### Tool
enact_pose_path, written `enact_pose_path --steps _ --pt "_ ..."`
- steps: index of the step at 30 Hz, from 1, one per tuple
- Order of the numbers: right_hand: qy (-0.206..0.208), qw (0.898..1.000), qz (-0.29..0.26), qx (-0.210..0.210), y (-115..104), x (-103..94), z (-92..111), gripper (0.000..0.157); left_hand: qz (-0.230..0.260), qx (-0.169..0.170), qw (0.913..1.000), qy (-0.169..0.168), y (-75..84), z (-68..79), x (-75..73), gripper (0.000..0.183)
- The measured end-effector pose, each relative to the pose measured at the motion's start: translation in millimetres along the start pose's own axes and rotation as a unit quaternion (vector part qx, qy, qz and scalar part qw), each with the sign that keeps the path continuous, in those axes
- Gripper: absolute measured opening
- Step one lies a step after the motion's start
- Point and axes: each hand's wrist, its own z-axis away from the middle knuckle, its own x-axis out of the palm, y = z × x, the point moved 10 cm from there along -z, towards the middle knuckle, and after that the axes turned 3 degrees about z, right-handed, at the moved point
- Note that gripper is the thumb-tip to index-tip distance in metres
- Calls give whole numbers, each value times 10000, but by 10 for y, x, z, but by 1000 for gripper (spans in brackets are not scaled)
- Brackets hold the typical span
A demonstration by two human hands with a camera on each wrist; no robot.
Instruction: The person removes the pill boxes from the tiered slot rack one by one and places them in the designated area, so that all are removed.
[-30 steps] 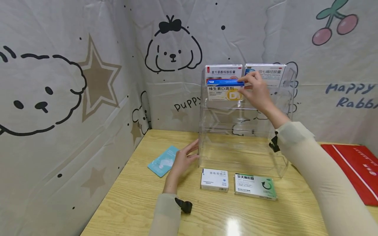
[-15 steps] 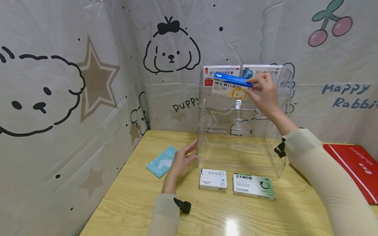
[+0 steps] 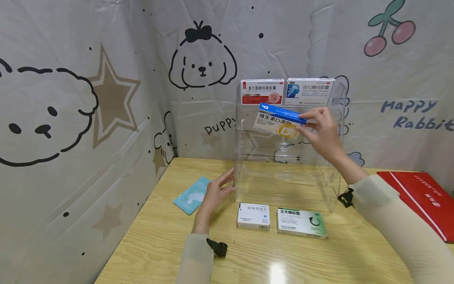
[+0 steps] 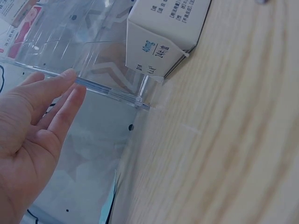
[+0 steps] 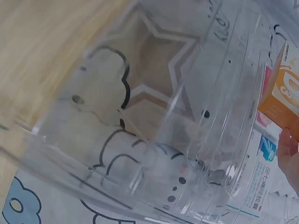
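The right hand (image 3: 324, 134) has its grip clamped on the right end of a blue-topped vitamin D carton (image 3: 278, 122), thumb below and fingers above. The carton hangs before the upper tiers of the clear rack (image 3: 283, 195), its left end tilted higher; whether the two touch cannot be told. The left hand (image 3: 214, 195), fingers extended and apart, touches the rack's left side panel, at about half past seven from the held carton.

The right wrist view cuts off most of the right hand and part of the carton; the left wrist view shows only a sliver of the turquoise packet (image 3: 193, 195), at nine o'clock from the left hand. Small print is illegible.

The rack is glossy transparent plastic, stepped in tiers. A flat white cardboard box (image 3: 253, 216) lies at four o'clock from the left hand on the wood-grained surface (image 3: 255, 256).
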Motion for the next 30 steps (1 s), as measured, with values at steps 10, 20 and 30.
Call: enact_pose_path --steps 10,20,30 --pt "-408 9985 -308 -182 -168 25 487 29 87 -263 9996 18 -51 -18 7 65" --pt "-764 9923 -956 -174 -336 106 1054 38 143 -347 9993 55 -54 -17 11 66" --pt "-1513 9841 -922 146 -440 219 1580 36 69 -374 9993 43 -39 -19 23 66"
